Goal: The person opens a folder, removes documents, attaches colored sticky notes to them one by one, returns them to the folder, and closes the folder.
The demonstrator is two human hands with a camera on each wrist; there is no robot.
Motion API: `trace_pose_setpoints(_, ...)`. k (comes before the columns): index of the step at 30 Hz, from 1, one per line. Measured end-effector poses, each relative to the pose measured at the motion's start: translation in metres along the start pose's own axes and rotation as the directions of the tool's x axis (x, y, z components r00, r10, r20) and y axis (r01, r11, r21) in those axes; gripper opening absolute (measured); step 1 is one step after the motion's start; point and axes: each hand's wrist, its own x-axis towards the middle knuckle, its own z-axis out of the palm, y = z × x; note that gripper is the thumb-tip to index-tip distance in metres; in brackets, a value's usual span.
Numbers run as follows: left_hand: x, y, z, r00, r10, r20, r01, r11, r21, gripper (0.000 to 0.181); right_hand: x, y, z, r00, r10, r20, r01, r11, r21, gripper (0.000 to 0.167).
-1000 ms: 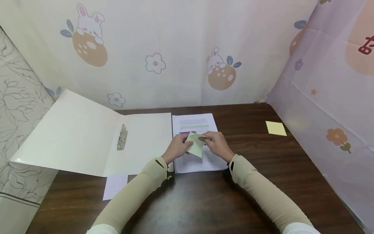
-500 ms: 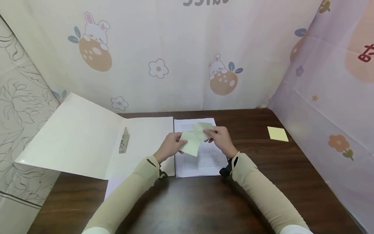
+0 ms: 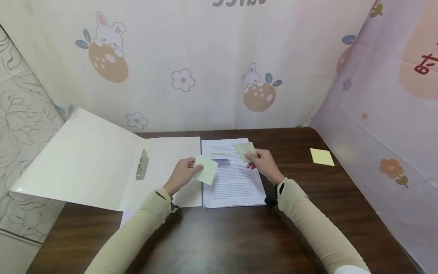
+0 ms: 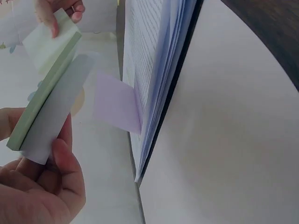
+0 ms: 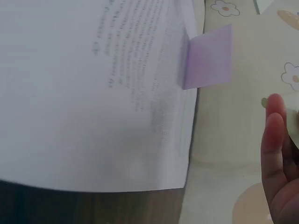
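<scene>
Well, note block [image 3: 207, 170] between left fingers [image 4: 65, 161]

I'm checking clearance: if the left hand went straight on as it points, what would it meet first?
Past the green pad it holds, the left hand would probably meet the papers; height is unclear, so it might pass above toward the curtain.

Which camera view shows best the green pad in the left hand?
The left wrist view: the pad is close, its thick edge showing. Head shows its top face, smaller; right wrist, perhaps only a corner.
</scene>
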Motion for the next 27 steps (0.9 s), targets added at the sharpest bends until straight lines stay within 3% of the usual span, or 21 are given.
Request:
trace_pose_setpoints(5, -0.006, -0.006, -0.007, 1.000, -0.011, 0.001, 0.011, 1.000, 0.024, 0.029, 0.001, 0.010, 0.001, 0.998, 0.031, -0.054, -0.030, 0.999, 0.017, 0.029)
trace_pose_setpoints(13, -0.012, -0.019, -0.015, 0.999, -0.022, 0.027, 0.020, 0.998, 0.053, 0.026, 0.003, 0.020, 0.004, 0.998, 0.003, 0.060, 0.001, 0.998, -0.056, 0.028)
trace_pose_setpoints(17, -0.017, -0.022, -0.018, 0.998, -0.021, 0.063, 0.020, 1.000, 0.017, 0.036, 0.002, 0.018, 0.002, 1.000, 0.005, 0.003, -0.005, 1.000, -0.007, 0.026)
trace_pose_setpoints(22, -0.026, -0.026, -0.024, 0.989, -0.071, 0.127, 0.070, 0.997, 0.016, 0.048, 0.001, 0.019, -0.001, 1.000, -0.003, -0.022, 0.004, 1.000, 0.011, 0.026)
trace_pose_setpoints(27, -0.037, -0.035, -0.028, 0.973, -0.098, 0.207, 0.087, 0.994, 0.064, 0.042, 0.000, 0.022, -0.001, 1.000, -0.010, -0.017, 0.011, 1.000, 0.002, 0.028)
